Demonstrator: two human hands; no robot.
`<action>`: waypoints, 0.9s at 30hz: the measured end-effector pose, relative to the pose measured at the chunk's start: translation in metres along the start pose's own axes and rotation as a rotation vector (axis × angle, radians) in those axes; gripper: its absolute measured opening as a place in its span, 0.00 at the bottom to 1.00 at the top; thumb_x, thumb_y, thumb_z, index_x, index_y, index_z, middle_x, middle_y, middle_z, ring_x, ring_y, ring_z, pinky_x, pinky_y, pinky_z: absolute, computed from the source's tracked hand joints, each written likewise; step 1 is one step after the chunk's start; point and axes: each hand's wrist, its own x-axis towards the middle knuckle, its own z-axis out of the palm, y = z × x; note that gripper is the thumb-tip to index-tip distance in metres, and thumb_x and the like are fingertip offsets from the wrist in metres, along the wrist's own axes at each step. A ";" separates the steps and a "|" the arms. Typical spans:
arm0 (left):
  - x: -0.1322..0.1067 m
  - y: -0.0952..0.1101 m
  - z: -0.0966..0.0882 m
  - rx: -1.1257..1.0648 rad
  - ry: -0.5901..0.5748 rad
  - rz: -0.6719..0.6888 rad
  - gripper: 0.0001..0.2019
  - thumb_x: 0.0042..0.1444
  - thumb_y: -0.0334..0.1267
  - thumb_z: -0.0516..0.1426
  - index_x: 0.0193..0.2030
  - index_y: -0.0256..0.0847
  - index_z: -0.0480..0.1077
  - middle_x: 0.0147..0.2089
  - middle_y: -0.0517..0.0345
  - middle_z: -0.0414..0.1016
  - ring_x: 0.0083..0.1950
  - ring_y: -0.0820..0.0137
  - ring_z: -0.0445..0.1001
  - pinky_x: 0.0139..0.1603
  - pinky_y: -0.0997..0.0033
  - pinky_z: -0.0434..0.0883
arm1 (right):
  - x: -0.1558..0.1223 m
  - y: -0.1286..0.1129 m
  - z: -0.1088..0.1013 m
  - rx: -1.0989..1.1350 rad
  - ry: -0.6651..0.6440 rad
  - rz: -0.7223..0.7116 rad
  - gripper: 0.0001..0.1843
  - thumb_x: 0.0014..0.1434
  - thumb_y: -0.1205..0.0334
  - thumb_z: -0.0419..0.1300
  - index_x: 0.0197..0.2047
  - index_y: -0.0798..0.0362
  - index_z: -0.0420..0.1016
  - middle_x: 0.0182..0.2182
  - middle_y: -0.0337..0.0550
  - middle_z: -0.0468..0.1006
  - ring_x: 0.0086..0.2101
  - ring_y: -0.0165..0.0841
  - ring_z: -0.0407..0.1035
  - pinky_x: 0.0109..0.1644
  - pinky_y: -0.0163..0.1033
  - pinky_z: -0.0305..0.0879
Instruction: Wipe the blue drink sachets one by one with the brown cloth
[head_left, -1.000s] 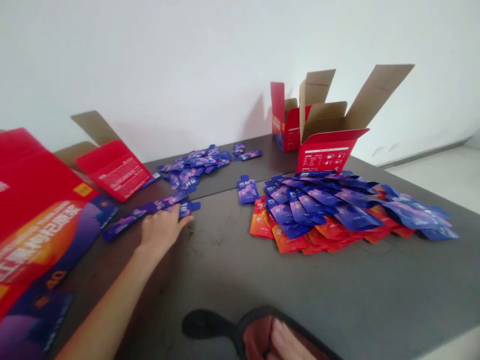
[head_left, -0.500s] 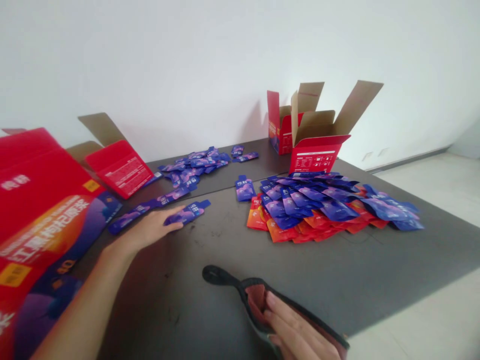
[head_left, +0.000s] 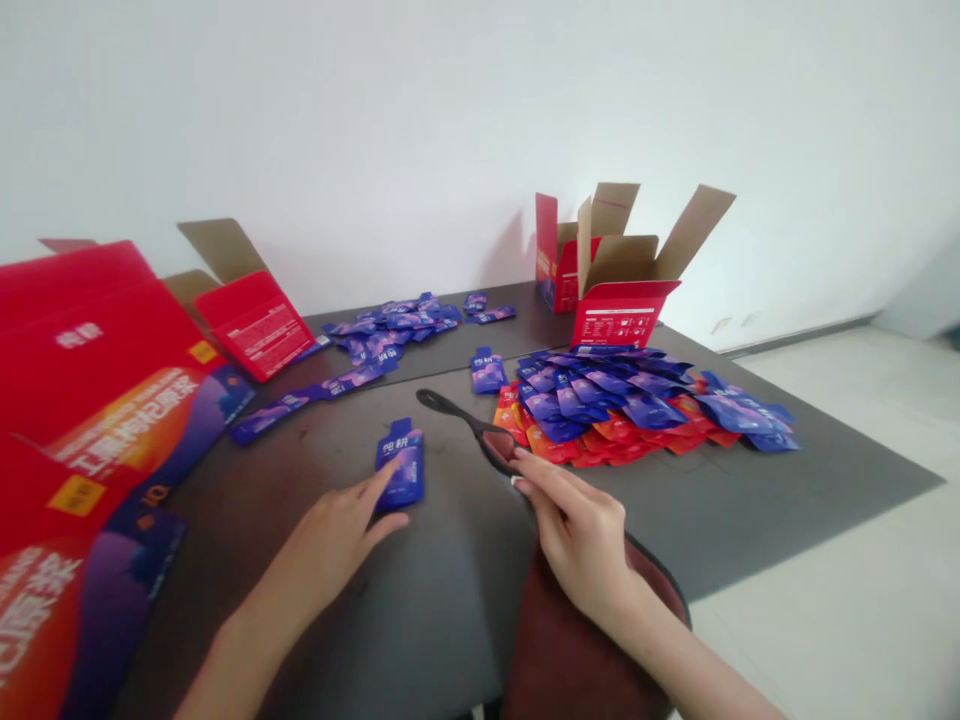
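Observation:
My left hand (head_left: 330, 540) reaches over the grey table with thumb and index finger apart. Its index fingertip rests on a small blue-and-purple spouted pouch (head_left: 405, 478), which lies flat with its spout pointing away from me. My right hand (head_left: 577, 525) pinches the top edge of a brown bag (head_left: 581, 650) with black trim. The bag's black loop strap (head_left: 442, 403) sticks out toward the back left. Part of the bag's mouth shows reddish-brown beside my fingertips; the rest of the opening lies behind my hand.
Blue pouches (head_left: 600, 385) are heaped over orange-red pouches (head_left: 615, 440) at right. Another blue pile (head_left: 397, 325) lies by the wall. Open red cartons stand at the back right (head_left: 622, 312) and back left (head_left: 259, 325); a large red carton (head_left: 112, 375) fills the left side.
My left hand and the blue pouch have moved right and closer to me; the pouch has turned. My right hand has come forward with the bag, its fingers now at the edge.

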 end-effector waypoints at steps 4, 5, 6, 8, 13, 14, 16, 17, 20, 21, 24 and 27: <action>-0.005 -0.005 0.003 0.032 0.057 0.063 0.22 0.58 0.43 0.46 0.59 0.44 0.57 0.54 0.52 0.69 0.52 0.66 0.68 0.50 0.67 0.65 | 0.021 0.001 0.025 0.030 -0.103 -0.037 0.10 0.59 0.71 0.52 0.43 0.56 0.71 0.40 0.46 0.76 0.41 0.30 0.71 0.48 0.31 0.65; -0.004 -0.004 0.003 0.058 0.084 0.056 0.21 0.58 0.44 0.47 0.58 0.43 0.58 0.52 0.50 0.70 0.50 0.64 0.70 0.49 0.63 0.66 | 0.027 0.000 0.033 0.022 -0.188 -0.063 0.10 0.60 0.71 0.50 0.43 0.56 0.70 0.40 0.46 0.76 0.42 0.31 0.70 0.47 0.31 0.64; -0.003 -0.001 0.002 0.079 0.108 0.057 0.21 0.58 0.44 0.47 0.57 0.43 0.60 0.50 0.49 0.72 0.48 0.61 0.71 0.47 0.60 0.67 | 0.032 0.000 0.042 0.009 -0.280 -0.093 0.10 0.61 0.71 0.49 0.42 0.56 0.69 0.40 0.47 0.76 0.42 0.31 0.70 0.46 0.32 0.64; 0.001 0.006 0.002 0.121 0.149 0.086 0.19 0.58 0.42 0.46 0.55 0.41 0.62 0.47 0.47 0.73 0.43 0.59 0.73 0.45 0.56 0.67 | 0.041 0.000 0.063 -0.022 -0.436 -0.160 0.09 0.61 0.72 0.48 0.39 0.56 0.68 0.37 0.46 0.75 0.40 0.32 0.70 0.44 0.33 0.64; 0.003 0.018 0.009 0.172 0.195 0.182 0.16 0.56 0.30 0.44 0.40 0.35 0.72 0.38 0.44 0.76 0.39 0.59 0.74 0.47 0.54 0.67 | 0.049 0.003 0.117 -0.025 -0.698 -0.358 0.06 0.54 0.76 0.53 0.33 0.56 0.67 0.34 0.44 0.74 0.37 0.33 0.69 0.40 0.33 0.63; 0.001 0.018 0.012 0.175 0.198 0.202 0.16 0.54 0.27 0.44 0.38 0.35 0.73 0.37 0.45 0.76 0.39 0.60 0.74 0.47 0.55 0.68 | 0.048 0.003 0.124 -0.016 -0.748 -0.398 0.06 0.53 0.76 0.54 0.33 0.57 0.67 0.34 0.45 0.74 0.37 0.33 0.69 0.40 0.33 0.62; -0.005 0.016 0.019 0.178 0.199 0.233 0.18 0.51 0.23 0.44 0.38 0.36 0.73 0.37 0.47 0.76 0.40 0.61 0.74 0.44 0.59 0.70 | 0.043 0.004 0.134 0.006 -0.833 -0.457 0.06 0.52 0.76 0.55 0.33 0.57 0.67 0.35 0.45 0.73 0.38 0.33 0.68 0.42 0.32 0.62; -0.008 0.014 0.022 0.175 0.196 0.240 0.19 0.49 0.22 0.44 0.39 0.36 0.73 0.37 0.47 0.76 0.40 0.61 0.74 0.43 0.60 0.71 | 0.040 0.004 0.136 0.016 -0.866 -0.476 0.05 0.53 0.75 0.55 0.32 0.57 0.67 0.34 0.44 0.73 0.38 0.32 0.68 0.43 0.32 0.61; -0.015 0.008 0.031 0.214 0.246 0.302 0.23 0.45 0.19 0.42 0.40 0.34 0.73 0.39 0.46 0.76 0.41 0.61 0.74 0.44 0.60 0.72 | 0.035 0.005 0.138 0.030 -0.930 -0.491 0.04 0.54 0.74 0.54 0.33 0.56 0.67 0.35 0.43 0.73 0.39 0.31 0.67 0.44 0.30 0.60; -0.016 0.006 0.033 0.252 0.296 0.336 0.24 0.45 0.19 0.41 0.41 0.32 0.72 0.39 0.45 0.76 0.41 0.60 0.74 0.43 0.61 0.72 | 0.036 0.007 0.139 0.027 -0.941 -0.486 0.04 0.54 0.73 0.54 0.33 0.56 0.67 0.35 0.43 0.73 0.39 0.30 0.68 0.43 0.30 0.60; -0.016 0.001 0.042 0.366 0.497 0.418 0.25 0.45 0.19 0.39 0.44 0.28 0.71 0.42 0.41 0.75 0.42 0.60 0.74 0.42 0.64 0.73 | 0.047 0.018 0.150 -0.013 -0.946 -0.437 0.05 0.54 0.73 0.54 0.34 0.55 0.67 0.35 0.42 0.74 0.37 0.30 0.68 0.40 0.30 0.60; -0.014 -0.001 0.050 0.353 0.556 0.391 0.25 0.47 0.21 0.40 0.47 0.28 0.69 0.45 0.40 0.74 0.45 0.60 0.73 0.42 0.66 0.73 | 0.068 0.032 0.166 -0.106 -0.904 -0.333 0.07 0.55 0.74 0.51 0.34 0.57 0.68 0.33 0.46 0.75 0.34 0.34 0.70 0.38 0.34 0.61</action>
